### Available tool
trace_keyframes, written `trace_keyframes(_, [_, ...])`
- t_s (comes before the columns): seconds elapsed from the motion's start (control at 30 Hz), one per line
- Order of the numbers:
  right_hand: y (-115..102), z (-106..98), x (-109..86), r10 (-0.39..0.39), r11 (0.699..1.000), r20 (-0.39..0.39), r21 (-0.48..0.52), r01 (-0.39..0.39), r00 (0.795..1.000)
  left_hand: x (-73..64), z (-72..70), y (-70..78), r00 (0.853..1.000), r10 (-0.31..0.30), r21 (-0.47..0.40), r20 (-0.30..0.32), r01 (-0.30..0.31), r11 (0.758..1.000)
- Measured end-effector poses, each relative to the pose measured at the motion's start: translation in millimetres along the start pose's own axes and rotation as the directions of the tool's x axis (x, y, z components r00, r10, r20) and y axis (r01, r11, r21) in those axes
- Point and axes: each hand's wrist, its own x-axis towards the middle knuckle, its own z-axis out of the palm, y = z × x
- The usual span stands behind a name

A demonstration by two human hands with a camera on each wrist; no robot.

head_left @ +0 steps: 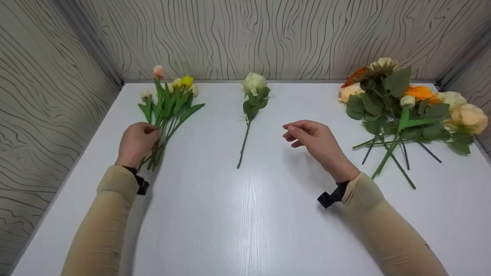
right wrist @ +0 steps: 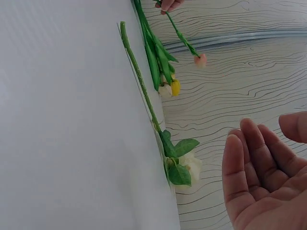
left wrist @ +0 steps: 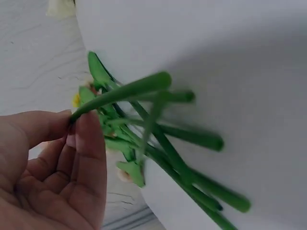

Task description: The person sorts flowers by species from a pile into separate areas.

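On the left of the head view my left hand point(head_left: 137, 144) pinches the green stem of a pink tulip point(head_left: 158, 72) between thumb and fingers. That stem point(left wrist: 125, 93) crosses over several tulip stems point(left wrist: 192, 136) lying on the table in the left wrist view. Yellow point(head_left: 187, 81) and pale tulip heads lie at the far end of this bunch. My right hand point(head_left: 312, 140) hovers over the table with loosely bent fingers and nothing in its grasp. Nearest to it, on its left, lies a single white rose point(head_left: 254, 83) with a leafy stem point(right wrist: 139, 74).
A pile of mixed flowers point(head_left: 408, 101) lies at the right, orange, peach and white, with crossed stems; one white tulip point(head_left: 407, 101) rests on top. The white table point(head_left: 230, 222) ends at patterned panels point(head_left: 238, 38) behind and at the left.
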Motion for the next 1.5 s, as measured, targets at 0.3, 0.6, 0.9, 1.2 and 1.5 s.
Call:
trace_keyframes(0.3, [2,0,-1.4,0.024,1.000,0.010,-0.002,-0.024,1.000,8.3,-6.1,-27.2,0.996,-0.086,0.010,0.011,0.086,0.996])
trace_keyframes(0.6, [4,-1,0.3,0.016,1.000,0.011,-0.011,-0.016,1.000,12.8,-6.1,-27.9,0.998,-0.065,0.026,0.014,0.065,0.998])
trace_keyframes(0.9, [6,-4,1.7,0.033,0.999,0.001,-0.011,-0.033,0.999,5.5,7.5,4.6,0.994,0.077,0.133,-0.072,-0.067,0.989])
trace_keyframes(1.2, [16,-30,6.0,0.114,0.990,-0.044,-0.079,-0.117,0.993,-25.8,86.3,93.4,0.883,0.468,0.251,0.046,-0.464,0.850])
trace_keyframes(1.5, [16,-117,-4.8,0.235,0.895,-0.155,-0.351,-0.276,0.959,-55.9,163.1,160.1,0.658,0.724,0.218,0.208,-0.753,0.621])
